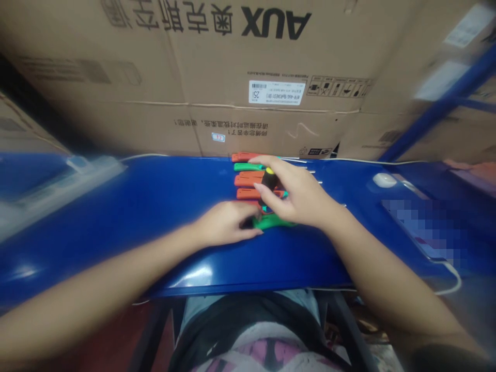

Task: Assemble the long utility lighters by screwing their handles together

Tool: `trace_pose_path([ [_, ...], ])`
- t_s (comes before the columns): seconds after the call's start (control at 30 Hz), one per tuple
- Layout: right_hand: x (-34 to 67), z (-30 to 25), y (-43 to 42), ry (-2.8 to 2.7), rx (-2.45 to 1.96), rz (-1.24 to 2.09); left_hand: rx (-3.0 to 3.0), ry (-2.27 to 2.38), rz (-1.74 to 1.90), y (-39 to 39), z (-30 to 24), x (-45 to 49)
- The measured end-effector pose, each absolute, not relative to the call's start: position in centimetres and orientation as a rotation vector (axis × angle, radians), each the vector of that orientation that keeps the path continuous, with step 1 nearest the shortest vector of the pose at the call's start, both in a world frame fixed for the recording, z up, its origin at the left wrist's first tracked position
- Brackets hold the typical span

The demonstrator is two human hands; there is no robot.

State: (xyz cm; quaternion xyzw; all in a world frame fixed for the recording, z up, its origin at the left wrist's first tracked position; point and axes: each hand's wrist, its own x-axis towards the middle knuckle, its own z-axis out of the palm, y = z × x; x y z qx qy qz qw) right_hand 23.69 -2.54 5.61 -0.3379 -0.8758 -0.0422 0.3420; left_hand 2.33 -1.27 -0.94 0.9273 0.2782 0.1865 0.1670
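Observation:
Several screwdrivers with orange and green handles lie side by side on the blue table (174, 191), their metal shafts pointing right. At the far end of the row is an orange-handled screwdriver (240, 157), with a green-handled screwdriver (244, 167) beside it. My right hand (298, 191) is over the row, thumb and forefinger closed round a black-and-yellow screwdriver handle (269, 179); its shaft is hidden. My left hand (228, 222) closes at the near end of the row, fingers against a green screwdriver handle (273, 222), with an orange handle partly under the fingertips.
A large cardboard box (217, 88) stands along the table's back edge. To the right are a white mouse (384, 180) and a flat device (418, 232) with a white cable. A blurred white power strip (62, 186) lies at the left. A blue metal post (434, 103) rises at right.

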Motion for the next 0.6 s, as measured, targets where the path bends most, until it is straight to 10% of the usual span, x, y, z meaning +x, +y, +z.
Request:
trace_pose_path([
  [0.6,23.12,5.65,-3.34,-2.247,-0.796,-0.089,2.543,0.765,0.559,-1.14,-1.12,2.42],
])
